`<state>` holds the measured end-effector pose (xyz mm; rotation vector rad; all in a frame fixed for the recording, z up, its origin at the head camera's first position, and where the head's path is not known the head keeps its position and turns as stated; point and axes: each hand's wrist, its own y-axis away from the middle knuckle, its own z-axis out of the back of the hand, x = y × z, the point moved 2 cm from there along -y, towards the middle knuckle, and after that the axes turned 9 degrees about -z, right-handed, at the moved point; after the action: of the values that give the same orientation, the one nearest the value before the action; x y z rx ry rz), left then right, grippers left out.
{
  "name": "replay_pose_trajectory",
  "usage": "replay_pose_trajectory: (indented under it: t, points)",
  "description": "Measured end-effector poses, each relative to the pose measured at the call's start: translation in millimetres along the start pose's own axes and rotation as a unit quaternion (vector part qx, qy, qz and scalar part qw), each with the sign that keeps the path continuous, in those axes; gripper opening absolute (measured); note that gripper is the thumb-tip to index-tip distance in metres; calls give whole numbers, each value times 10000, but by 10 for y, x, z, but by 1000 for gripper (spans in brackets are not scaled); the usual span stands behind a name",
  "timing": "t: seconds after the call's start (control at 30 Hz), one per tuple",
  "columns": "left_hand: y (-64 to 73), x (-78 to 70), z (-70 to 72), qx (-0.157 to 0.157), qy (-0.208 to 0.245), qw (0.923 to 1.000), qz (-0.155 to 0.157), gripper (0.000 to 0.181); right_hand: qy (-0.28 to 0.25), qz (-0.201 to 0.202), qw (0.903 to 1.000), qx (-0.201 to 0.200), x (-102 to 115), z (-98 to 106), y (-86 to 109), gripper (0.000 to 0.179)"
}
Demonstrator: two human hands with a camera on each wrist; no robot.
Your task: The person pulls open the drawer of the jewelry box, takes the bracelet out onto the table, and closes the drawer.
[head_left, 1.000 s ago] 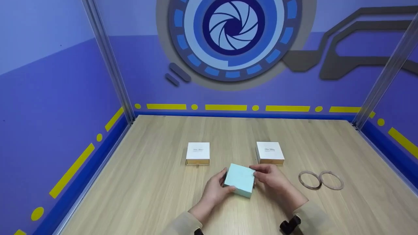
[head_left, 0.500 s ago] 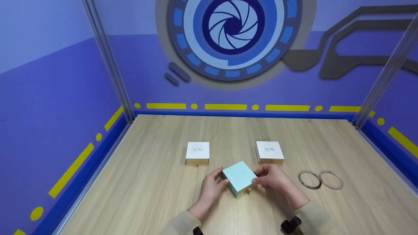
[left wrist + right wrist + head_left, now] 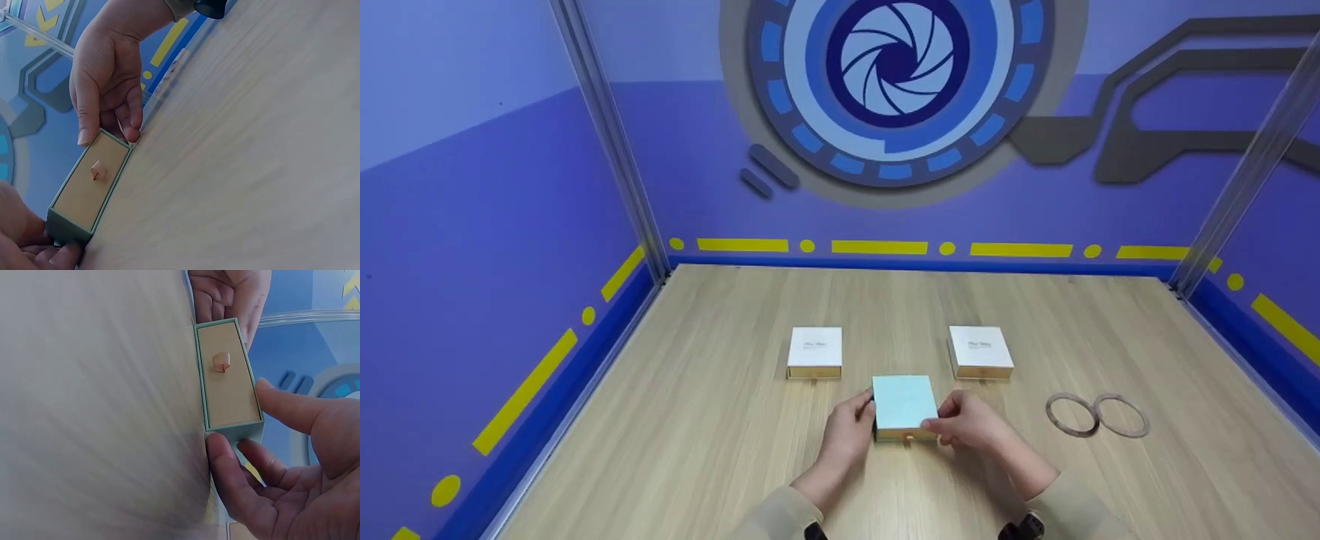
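A small mint-green drawer box (image 3: 904, 401) sits on the table between both hands, squared up with its front toward me. Its tan drawer front (image 3: 230, 394) is flush in the sleeve, with a small ribbon pull tab (image 3: 98, 171) sticking out. My left hand (image 3: 846, 433) grips the box's left side. At the right side my right hand (image 3: 971, 426) holds it, thumb on the top near the front corner and fingers low against the side, as the right wrist view shows. The inside of the box is hidden.
Two white boxes with gold fronts stand behind, the left one (image 3: 816, 349) and the right one (image 3: 981, 351). To the right lie two thin rings like bangles, a dark one (image 3: 1091, 433) and a paler one (image 3: 1145, 427), side by side. Printed blue panels (image 3: 885, 217) wall the wooden table (image 3: 720, 375).
Both hands have turned the mint box on the table, so its drawer front with the tab now faces me. The right hand has shifted to its front right corner. White boxes and rings stayed put.
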<state>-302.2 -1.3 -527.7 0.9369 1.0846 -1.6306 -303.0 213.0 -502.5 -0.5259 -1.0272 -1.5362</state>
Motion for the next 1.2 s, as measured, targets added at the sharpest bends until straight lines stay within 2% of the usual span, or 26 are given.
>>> replay_pose_trajectory:
  t: [0.13, 0.23, 0.5, 0.73, 1.0, 1.2]
  points:
    - [3, -5, -25, 172, 328, 9993, -106, 54, -126, -108, 9997, 199, -8, -18, -12, 33]
    - [5, -8, -34, 277, 401, 9988, -102, 59, -289, -166, 9992, 233, -20, -23, -16, 32]
    - [13, -3, -35, 343, 284, 9990, 61, 58, -564, 75, 9976, -398, 32, -95, -12, 46]
    - [-15, 3, -22, 370, 285, 9988, 170, 57, -812, 186, 9941, -699, 74, -176, -12, 46]
    - [-215, 20, 15, 233, 18, 9995, 227, 54, -1127, 238, 9903, -776, 101, -192, -220, 48]
    - [-435, 39, 9, 34, -48, 9990, 441, 53, -1617, 52, 9852, -569, 162, -187, -444, 51]
